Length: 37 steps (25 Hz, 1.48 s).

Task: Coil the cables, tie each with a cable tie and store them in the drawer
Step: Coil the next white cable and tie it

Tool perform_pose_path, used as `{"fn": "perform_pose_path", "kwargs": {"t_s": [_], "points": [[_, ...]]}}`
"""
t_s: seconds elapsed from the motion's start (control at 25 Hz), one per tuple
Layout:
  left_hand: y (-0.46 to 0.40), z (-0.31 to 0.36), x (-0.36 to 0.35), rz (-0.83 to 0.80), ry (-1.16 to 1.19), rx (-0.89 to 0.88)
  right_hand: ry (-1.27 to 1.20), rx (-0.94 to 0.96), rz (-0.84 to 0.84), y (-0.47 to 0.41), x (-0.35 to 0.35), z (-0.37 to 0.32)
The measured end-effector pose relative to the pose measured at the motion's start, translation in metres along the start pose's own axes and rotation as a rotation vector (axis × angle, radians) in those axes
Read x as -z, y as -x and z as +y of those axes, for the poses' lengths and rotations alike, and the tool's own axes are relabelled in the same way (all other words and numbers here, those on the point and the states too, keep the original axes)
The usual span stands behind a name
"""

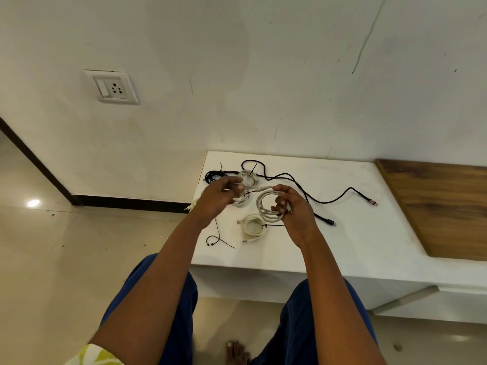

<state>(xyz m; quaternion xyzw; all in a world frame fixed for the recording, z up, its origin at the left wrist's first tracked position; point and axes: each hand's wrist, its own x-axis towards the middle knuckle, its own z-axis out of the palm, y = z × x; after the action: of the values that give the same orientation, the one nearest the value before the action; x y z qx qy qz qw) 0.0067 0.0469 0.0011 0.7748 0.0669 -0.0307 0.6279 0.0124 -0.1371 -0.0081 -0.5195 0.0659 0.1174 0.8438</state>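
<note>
White-grey cable coil (269, 206), several loops, gripped in right hand (295, 209); fingers curled through and round the loops, thumb on the near side. One loose end of same coil running up and left towards left hand (220, 198).
Left hand raised just left of the coil, fingers bent, tips blurred; whether anything is pinched between them cannot be told.
White countertop (355, 233) beneath both hands.
Second white coil (252, 227), lying flat just below the right hand's fingers, bound with a black cable tie (274, 225) whose tail points towards the right wrist.
Third white coil (247, 177), beyond the left hand's fingertips, crossed by a black tie.
Further white coil (241, 201), mostly hidden behind the left hand; tie not clear.
Black bundled cable (214, 176), beyond and left of the left hand, near the counter's edge.
Long black cable (329, 200), uncoiled, winding from beyond the hands out to the right of the right hand, ending in a pale plug (372, 203); a second plug end (330, 222) just right of the right wrist.
Loose black cable tie (217, 239), looped, below the left wrist.
Wood-grain panel (434, 206) far right of the right hand.
Wall socket (112, 86) high and left of the left hand.
</note>
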Motion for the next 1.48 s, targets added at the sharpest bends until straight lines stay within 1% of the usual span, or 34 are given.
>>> {"fn": "perform_pose_path", "kwargs": {"t_s": [0.08,0.16,0.32,0.44,0.6,0.92,1.0,1.08,1.16,1.28,1.36,1.48], "points": [[0.0,-0.011,0.011,0.092,-0.236,0.044,-0.008,0.028,0.046,-0.001,0.002,-0.001],[0.001,-0.023,0.016,0.093,-0.439,0.078,0.001,0.043,0.095,-0.002,0.005,-0.001],[-0.002,-0.043,0.019,0.086,-0.747,0.181,0.026,0.03,0.165,-0.002,0.008,-0.001],[-0.002,-0.052,0.02,0.091,-0.865,0.275,0.052,0.021,0.162,-0.002,0.008,-0.001],[0.0,-0.054,0.011,0.069,-0.925,0.298,0.055,0.015,0.161,-0.001,0.008,-0.001],[0.0,-0.053,0.0,0.082,-0.776,0.35,0.099,0.012,0.146,-0.002,0.009,0.001],[-0.002,-0.053,-0.001,0.086,-0.663,0.362,0.141,0.01,0.129,-0.002,0.009,0.001],[-0.005,-0.05,-0.001,0.075,-0.468,0.349,0.209,0.008,0.113,-0.002,0.009,0.001],[-0.006,-0.044,-0.003,0.06,-0.284,0.254,0.308,0.016,0.1,-0.001,0.007,0.002],[-0.003,-0.029,-0.01,0.042,-0.122,0.05,0.443,0.022,0.098,0.001,0.003,0.005],[-0.002,-0.023,-0.016,0.034,-0.013,-0.045,0.51,-0.024,0.099,0.004,0.0,0.008],[0.0,-0.017,-0.023,0.022,0.063,-0.147,0.565,-0.121,0.081,0.006,-0.001,0.01]]}}
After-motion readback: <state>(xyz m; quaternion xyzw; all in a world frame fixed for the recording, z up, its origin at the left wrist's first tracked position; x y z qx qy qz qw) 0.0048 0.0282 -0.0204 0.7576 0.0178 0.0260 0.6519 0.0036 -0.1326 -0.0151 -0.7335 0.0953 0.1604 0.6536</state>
